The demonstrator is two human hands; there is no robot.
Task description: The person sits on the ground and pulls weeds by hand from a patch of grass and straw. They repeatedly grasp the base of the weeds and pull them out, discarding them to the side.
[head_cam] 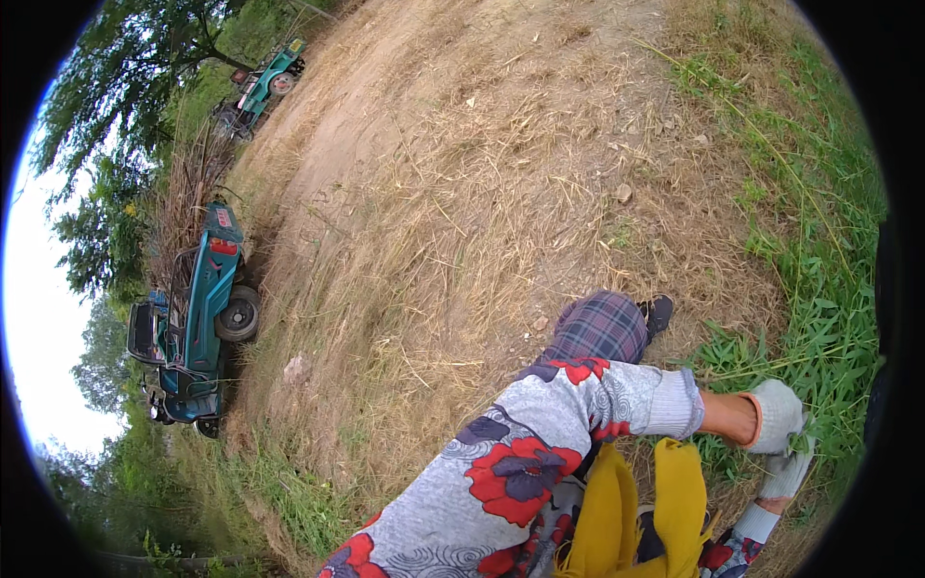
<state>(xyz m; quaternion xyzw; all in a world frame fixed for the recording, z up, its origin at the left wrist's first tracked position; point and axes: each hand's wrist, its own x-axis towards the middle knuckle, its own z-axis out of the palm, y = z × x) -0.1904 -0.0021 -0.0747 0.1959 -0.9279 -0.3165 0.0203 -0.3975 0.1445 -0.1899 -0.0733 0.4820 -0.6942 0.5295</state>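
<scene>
My left hand (777,417), in a pale knitted glove, is closed among leafy green plants (831,347) at the right edge; leaves stick out around its fingers. My right hand (788,469), gloved alike, lies close below it and partly among the leaves; its fingertips are hard to make out. The left arm reaches across in a grey sleeve with red flowers (517,473). A yellow fringed cloth (679,491) hangs between the arms. Below the left arm's far side shows a knee in plaid trousers (607,325) and a dark shoe (656,316).
Dry cut grass and straw (448,253) lie over bare soil with small stones (623,193). A teal cargo tricycle (199,303) loaded with brushwood (184,195) stands at the left, a second teal tricycle (264,87) beyond it. Trees (130,87) rise behind. A long thin stem (766,144) arches over the greenery.
</scene>
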